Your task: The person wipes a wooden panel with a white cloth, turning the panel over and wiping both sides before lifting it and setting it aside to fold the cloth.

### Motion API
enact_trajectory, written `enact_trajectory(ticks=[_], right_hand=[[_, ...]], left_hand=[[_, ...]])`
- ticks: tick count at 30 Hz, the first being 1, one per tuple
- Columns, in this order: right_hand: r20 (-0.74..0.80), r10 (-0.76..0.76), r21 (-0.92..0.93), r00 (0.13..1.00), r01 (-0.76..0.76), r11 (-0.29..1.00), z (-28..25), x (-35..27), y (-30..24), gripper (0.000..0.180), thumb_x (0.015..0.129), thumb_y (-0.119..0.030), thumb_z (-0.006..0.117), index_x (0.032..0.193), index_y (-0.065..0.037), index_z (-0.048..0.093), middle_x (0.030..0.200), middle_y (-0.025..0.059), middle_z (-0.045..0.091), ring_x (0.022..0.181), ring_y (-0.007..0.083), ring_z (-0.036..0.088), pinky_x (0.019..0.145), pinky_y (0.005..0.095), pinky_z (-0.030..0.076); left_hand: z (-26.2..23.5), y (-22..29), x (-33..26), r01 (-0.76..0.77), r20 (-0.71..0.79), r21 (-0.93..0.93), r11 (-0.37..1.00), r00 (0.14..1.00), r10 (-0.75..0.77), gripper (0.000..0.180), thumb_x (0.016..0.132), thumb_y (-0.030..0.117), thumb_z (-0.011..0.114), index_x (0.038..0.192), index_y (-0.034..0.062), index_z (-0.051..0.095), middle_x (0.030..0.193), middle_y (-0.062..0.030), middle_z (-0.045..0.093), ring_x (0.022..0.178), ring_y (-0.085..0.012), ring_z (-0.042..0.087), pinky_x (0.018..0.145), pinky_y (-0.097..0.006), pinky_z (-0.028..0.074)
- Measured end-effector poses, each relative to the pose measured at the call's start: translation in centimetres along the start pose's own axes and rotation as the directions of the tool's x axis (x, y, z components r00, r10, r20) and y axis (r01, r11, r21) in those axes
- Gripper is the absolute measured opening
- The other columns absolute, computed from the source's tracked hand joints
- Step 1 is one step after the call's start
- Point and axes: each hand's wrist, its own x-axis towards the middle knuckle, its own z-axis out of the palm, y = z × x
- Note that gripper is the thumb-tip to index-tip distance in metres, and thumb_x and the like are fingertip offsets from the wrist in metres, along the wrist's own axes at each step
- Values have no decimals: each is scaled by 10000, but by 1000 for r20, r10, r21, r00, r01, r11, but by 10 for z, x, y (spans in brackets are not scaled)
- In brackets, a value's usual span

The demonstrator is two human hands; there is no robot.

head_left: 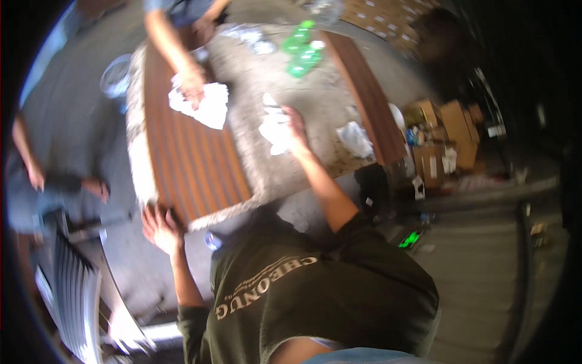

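- From my head camera, I see my right hand (294, 130) over the counter (330, 100); its fingers pinch a crumpled white wipe (276, 134).
- My left hand (162, 230) is at the near corner of the striped brown panel (189, 161), fingers slightly spread.
- On this panel, a co-worker's hand (192, 85) holds another wipe (213, 106).
- Green bottles (304, 60) are farther away.

The person wears a dark olive-green top (357, 291) with pale lettering (267, 288) across its front (one large line, one smaller), loose sleeves (370, 235) ending near the elbows, left hand (162, 229) and right hand (295, 129) bare.
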Motion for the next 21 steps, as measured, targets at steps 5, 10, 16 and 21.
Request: enact_trajectory(ticks=[5,10,16,21], right_hand=[[30,-17,-584,999,31,811,-44,12,-16,646,802,-386,645,1362,-204,380,1443,127,297,1365,314,236,1078,567,191],[-279,-7,-647,960,-182,741,-198,14,111,631,786,-340,654,1329,-120,420,1416,139,357,1317,329,321,1071,442,285],[-226,107,-447,968,-200,872,-224,14,197,457,883,-264,503,1272,-26,481,1304,162,487,1178,285,490,996,406,377],[160,291,958,943,-219,185,-213,42,109,442,967,-251,320,1307,8,433,1258,143,533,1126,256,534,981,370,409]], left_hand=[[27,-48,-14,-58,-218,-229,972,976,7,508,944,425,441,1265,38,508,1279,-152,526,1193,-338,479,993,-463,362],[-6,35,1,161,-204,-457,875,938,-279,576,932,479,446,1234,-5,524,1245,-189,540,1132,-329,521,976,-427,399],[-2,212,38,-29,71,-664,747,992,101,309,930,147,500,1196,-1,559,1201,-165,573,1057,-251,571,931,-356,454],[29,369,61,124,363,-867,483,821,440,482,870,90,592,1315,-2,432,1243,-155,532,1114,-265,537,953,-360,433]])
